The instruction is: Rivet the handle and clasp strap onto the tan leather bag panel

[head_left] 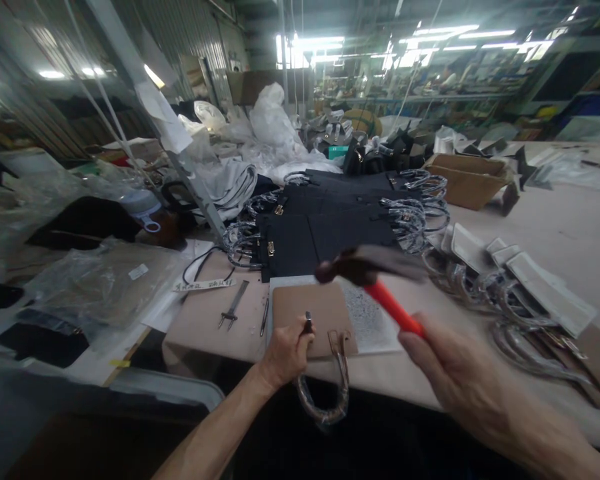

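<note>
My left hand [286, 352] is closed around a small dark punch tool [308, 323], held upright on a brown leather bag piece [316, 312] at the table's near edge. The piece's plastic-wrapped handle [325, 400] hangs over the edge. My right hand [455, 373] grips the red handle of a hammer [380, 287]; its dark head is raised and blurred above the brown piece. A white speckled slab [367, 320] lies under the piece.
A stack of black bag panels [330, 227] with wrapped handles lies behind. Grey and white bag parts [530, 280] sit to the right. Metal dividers [233, 308] and a thin tool lie left of the piece. A cardboard box [465, 179] and plastic bags stand farther back.
</note>
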Motion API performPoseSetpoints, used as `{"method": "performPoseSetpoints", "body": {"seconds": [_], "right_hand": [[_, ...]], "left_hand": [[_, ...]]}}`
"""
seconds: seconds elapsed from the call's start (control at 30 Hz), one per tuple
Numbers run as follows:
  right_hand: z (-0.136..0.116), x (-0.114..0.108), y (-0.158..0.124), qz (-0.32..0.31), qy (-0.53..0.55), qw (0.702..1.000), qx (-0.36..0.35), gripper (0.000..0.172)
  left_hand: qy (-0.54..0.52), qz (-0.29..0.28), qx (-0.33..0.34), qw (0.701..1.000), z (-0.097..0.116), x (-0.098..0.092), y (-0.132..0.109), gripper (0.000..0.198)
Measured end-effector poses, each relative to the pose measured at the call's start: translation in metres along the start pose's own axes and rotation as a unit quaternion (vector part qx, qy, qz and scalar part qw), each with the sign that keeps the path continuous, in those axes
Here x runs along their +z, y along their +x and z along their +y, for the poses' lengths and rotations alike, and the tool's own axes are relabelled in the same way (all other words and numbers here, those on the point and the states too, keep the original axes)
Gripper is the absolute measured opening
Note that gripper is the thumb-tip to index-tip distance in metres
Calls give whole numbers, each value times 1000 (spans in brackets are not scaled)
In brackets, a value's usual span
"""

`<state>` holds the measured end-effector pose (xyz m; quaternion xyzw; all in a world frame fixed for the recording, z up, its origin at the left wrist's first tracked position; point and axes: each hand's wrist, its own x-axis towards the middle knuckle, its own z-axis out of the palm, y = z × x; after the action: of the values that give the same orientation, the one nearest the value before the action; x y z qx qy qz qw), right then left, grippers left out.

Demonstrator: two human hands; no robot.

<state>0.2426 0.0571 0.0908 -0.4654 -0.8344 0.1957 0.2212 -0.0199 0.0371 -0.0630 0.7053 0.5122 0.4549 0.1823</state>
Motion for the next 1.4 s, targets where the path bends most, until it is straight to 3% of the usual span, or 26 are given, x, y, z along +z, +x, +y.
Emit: {"method": "performPoseSetpoints", "body": {"seconds": [0.07,0.13,0.2,0.27,0.33,0.5,0.67,0.83,0.97,1.27,1.4], "right_hand": [[-7,-4,1,-57,-91,992,-70,27],[-14,-12,3,-74,-125,984,-98,24],[-22,-21,4,-14,-97,991,-93,28],[-28,-25,3,101,-34,993,-57,30],[-29,-20,-1,140,-9,989,-46,29],[-11,-2,-10,-71,-140,985,-77,26],[6,13,7,-56,-76,995,35,29],[26,73,42,-92,-70,985,131,19],[35,109,55,-116,-92,969,199,30],[41,118,62,-120,-99,954,256,31],[40,119,64,-125,-101,952,262,32]], "left_hand": [[13,2,9,1000,1,0,1,18],[19,4,17,1000,1,1,1,20],[10,8,21,1000,0,1,0,19],[-1,9,21,1000,0,1,0,19],[-2,6,18,1000,-1,1,-1,20],[19,-1,21,1000,-2,1,-1,20],[11,-14,19,1000,2,-3,0,15],[-8,-9,12,1000,6,-4,0,13],[-23,-3,-2,1000,8,-6,-1,12],[-11,27,6,1000,7,-7,-6,11],[-23,40,-41,998,3,-8,-8,12]]}}
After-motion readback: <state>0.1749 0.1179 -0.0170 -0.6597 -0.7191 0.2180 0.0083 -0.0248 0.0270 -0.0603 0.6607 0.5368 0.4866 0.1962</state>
